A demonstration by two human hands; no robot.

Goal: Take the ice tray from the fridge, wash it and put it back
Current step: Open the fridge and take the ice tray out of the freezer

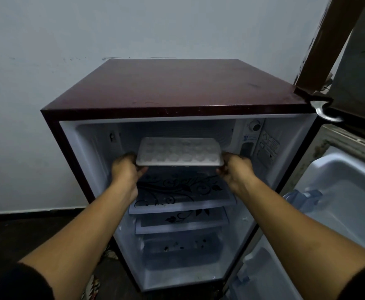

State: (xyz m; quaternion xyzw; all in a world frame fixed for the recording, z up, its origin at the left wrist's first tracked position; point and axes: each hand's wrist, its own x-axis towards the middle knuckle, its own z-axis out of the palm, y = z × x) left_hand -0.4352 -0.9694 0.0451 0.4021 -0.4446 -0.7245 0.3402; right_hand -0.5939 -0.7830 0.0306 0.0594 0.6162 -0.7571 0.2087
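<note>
Head view is what you have, so I'll go across it for you, I tell him. On the left, the left hand (126,169) is curled round one short end of the ice tray (178,152). The tray is white and held about level, up in the top of the open fridge (177,87). It is above the flower-printed shelf (183,191) and not resting on it.

And the other side? he asks.

The right hand (235,169) grips the opposite end the same way, so both hands have hold of it. Whether the cups hold ice or water I can't tell; they look pale and rounded, no more.

What worries you, then?

A few things, I'd say. If the left end dips, anything in the cups could slide out onto that shelf. With a hand on each end the load is broad, so a skewed move could scrape knuckles or a corner on the inner walls. On the right, the dial (255,126) sits near the right knuckles and would be easy to knock. Further right the door (339,191) stands open with a bottle (304,198) in its pocket, and a swinging elbow could bump it.

Coming out or going in?

Can't say from here. A cold tray is likely slick, though, so a grip at the ends alone may slip.
</note>
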